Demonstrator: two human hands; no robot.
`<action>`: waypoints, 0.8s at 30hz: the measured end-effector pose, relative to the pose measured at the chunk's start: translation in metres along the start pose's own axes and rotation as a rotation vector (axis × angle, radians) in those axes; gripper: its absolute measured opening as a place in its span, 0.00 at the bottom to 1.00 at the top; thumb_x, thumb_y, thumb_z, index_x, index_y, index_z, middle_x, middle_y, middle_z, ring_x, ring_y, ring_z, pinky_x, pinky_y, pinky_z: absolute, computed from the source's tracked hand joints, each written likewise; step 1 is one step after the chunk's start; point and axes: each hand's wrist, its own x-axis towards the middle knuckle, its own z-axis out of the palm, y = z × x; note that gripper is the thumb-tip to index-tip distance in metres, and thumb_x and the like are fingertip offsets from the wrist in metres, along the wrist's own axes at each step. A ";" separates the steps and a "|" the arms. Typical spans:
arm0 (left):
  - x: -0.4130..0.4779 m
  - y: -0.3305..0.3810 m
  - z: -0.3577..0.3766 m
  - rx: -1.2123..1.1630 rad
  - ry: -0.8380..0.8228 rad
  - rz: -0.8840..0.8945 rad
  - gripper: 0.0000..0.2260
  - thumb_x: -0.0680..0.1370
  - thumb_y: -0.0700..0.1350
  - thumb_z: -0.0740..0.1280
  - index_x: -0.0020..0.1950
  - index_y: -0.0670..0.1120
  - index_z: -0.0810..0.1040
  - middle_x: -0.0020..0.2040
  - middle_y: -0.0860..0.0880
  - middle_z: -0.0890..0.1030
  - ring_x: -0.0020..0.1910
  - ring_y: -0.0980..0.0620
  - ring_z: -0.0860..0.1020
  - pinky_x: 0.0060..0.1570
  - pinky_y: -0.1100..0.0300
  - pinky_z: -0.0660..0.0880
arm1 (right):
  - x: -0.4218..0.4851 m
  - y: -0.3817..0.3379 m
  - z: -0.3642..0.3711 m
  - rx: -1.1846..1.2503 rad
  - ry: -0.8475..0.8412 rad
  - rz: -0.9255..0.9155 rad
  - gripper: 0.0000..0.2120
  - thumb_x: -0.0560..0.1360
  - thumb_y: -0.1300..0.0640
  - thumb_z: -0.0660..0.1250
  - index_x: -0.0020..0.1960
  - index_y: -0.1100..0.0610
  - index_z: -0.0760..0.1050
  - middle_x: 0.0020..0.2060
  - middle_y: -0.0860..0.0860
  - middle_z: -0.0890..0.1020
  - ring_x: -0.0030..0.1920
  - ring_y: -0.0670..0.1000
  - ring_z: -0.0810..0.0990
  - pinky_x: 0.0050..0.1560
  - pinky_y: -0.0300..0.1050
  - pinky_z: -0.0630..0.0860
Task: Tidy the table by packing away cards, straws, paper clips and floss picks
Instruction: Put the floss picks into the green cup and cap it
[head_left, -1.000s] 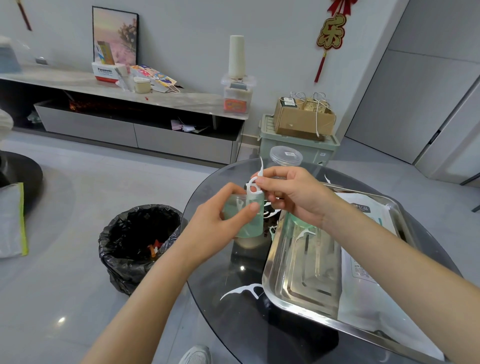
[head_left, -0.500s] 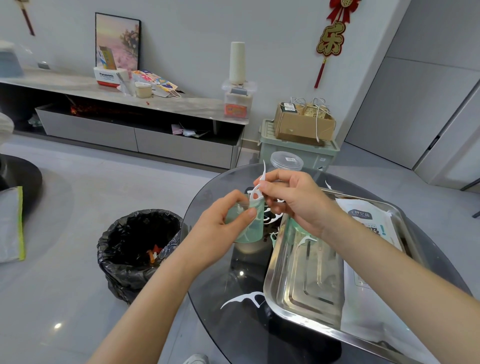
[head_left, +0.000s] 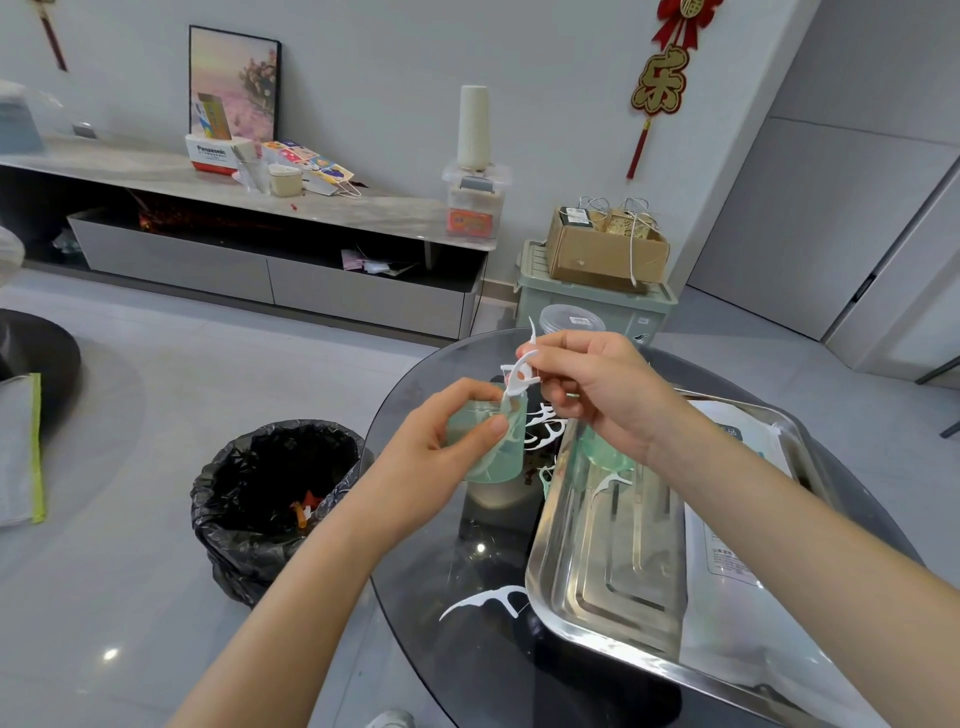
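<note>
Left of the glass table (head_left: 415, 613) stands a black-lined bin (head_left: 270, 499). The left hand (head_left: 441, 457) grasps a pale green container (head_left: 491, 441) above the tabletop; the right hand (head_left: 597, 395) pinches white floss picks (head_left: 517, 376) at its mouth. Another floss pick (head_left: 488, 600) lies on the glass beside the steel tray (head_left: 613, 566).

Over the round dark glass worktop (head_left: 415, 519), the left hand (head_left: 441, 447) grips a translucent pale green plastic cup (head_left: 493, 447). The right hand (head_left: 597, 389) pinches a bunch of white plastic floss picks (head_left: 517, 376) at its mouth. One more white floss pick (head_left: 483, 600) lies on the glass beside a shiny rectangular steel tray (head_left: 613, 561). A black-lined waste bin (head_left: 270, 499) stands on the floor nearby.
</note>
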 end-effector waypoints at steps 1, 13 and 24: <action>0.001 -0.001 0.000 0.006 0.007 -0.001 0.05 0.78 0.45 0.65 0.53 0.51 0.77 0.52 0.44 0.80 0.48 0.50 0.80 0.48 0.60 0.78 | 0.000 0.000 0.000 -0.037 0.008 -0.006 0.02 0.75 0.65 0.67 0.46 0.63 0.78 0.33 0.55 0.78 0.24 0.44 0.68 0.23 0.33 0.62; -0.001 0.000 -0.002 0.018 0.039 -0.006 0.03 0.77 0.45 0.66 0.48 0.53 0.77 0.46 0.44 0.79 0.38 0.58 0.78 0.40 0.68 0.73 | -0.009 -0.012 -0.001 -0.335 -0.100 -0.221 0.10 0.73 0.68 0.67 0.52 0.57 0.75 0.40 0.62 0.83 0.29 0.46 0.74 0.29 0.36 0.71; -0.001 0.001 -0.002 0.010 0.040 -0.017 0.05 0.78 0.45 0.65 0.51 0.54 0.77 0.46 0.49 0.83 0.45 0.51 0.81 0.52 0.54 0.77 | -0.010 -0.019 -0.002 -0.536 -0.193 -0.259 0.08 0.77 0.59 0.67 0.48 0.62 0.83 0.33 0.52 0.81 0.31 0.43 0.73 0.31 0.34 0.70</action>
